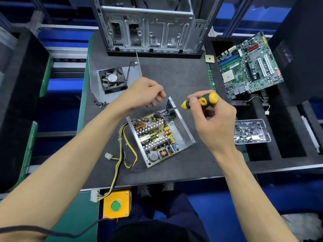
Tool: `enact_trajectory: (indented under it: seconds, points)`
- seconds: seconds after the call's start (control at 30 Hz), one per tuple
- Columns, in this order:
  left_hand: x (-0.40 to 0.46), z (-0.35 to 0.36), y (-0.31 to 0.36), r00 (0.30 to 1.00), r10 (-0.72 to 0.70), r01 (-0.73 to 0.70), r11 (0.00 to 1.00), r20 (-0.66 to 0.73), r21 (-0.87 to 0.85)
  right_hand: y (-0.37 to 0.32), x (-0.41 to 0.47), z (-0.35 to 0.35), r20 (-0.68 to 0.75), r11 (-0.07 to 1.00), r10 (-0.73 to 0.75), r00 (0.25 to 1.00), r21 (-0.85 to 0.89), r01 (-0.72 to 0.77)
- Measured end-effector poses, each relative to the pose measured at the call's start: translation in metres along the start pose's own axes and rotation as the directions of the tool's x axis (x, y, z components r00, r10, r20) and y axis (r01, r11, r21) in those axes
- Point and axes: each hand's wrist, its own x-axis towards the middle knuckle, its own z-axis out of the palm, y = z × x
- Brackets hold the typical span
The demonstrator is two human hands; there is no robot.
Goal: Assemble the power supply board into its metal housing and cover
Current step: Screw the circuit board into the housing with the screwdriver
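The power supply board [155, 137] sits in its open metal housing [183, 131] on the table [174, 74]. The right hand [209, 119], nearer, has fingers clamped on a screwdriver [201, 102] angled down-left into the far corner (tip hidden); left hand [146, 93] hovers, fingers loosely curled, empty.

Grey work mat [183, 81] on blue-floored [201, 194] bench
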Motion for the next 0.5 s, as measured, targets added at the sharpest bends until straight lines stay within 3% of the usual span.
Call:
enact_trajectory:
  seconds: [0.17, 0.3, 0.5]
  points:
    - [-0.012, 0.002, 0.016, 0.98, -0.073, 0.104, 0.981, 0.187, -0.163, -0.011, 0.004, 0.005, -0.033, 0.997, 0.007, 0.999, 0.076, -0.004]
    - [-0.015, 0.005, 0.018, 0.932, -0.105, 0.165, 0.975, 0.348, -0.148, -0.012, 0.004, 0.007, 0.0, 0.999, -0.004, 1.0, 0.043, 0.004]
    - [-0.013, 0.002, 0.012, 0.921, -0.162, 0.211, 0.972, 0.356, -0.103, -0.009, 0.004, 0.006, -0.008, 0.999, 0.012, 1.0, 0.05, -0.012]
